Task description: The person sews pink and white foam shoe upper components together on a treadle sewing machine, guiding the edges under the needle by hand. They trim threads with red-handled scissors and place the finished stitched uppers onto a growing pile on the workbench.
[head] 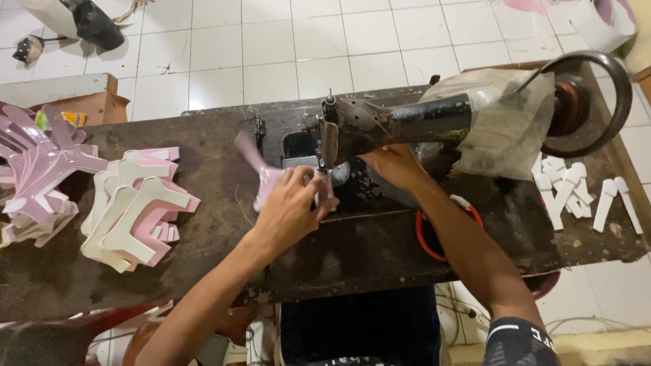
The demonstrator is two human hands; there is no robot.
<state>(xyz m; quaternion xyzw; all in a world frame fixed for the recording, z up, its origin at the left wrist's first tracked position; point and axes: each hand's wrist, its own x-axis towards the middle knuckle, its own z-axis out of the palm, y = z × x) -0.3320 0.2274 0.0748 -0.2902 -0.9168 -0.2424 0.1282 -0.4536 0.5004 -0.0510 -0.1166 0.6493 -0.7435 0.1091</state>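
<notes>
A dark old sewing machine (pixel 400 122) stands on a worn wooden table (pixel 203 230). My left hand (pixel 290 209) presses on a pink shaped piece (pixel 252 157) at the needle, fingers curled over it. The piece looks blurred at its far end. My right hand (pixel 393 166) reaches under the machine's arm just right of the needle and touches the same work; its fingertips are hidden. A plastic sheet (pixel 502 122) is draped over the machine near the handwheel (pixel 586 102).
Stacks of pink and white Y-shaped cut pieces (pixel 135 210) lie on the table's left, with more pink ones (pixel 37 169) at the far left. Small white strips (pixel 576 193) lie at the right. A red ring (pixel 424 237) sits under my right forearm. White tiled floor lies beyond.
</notes>
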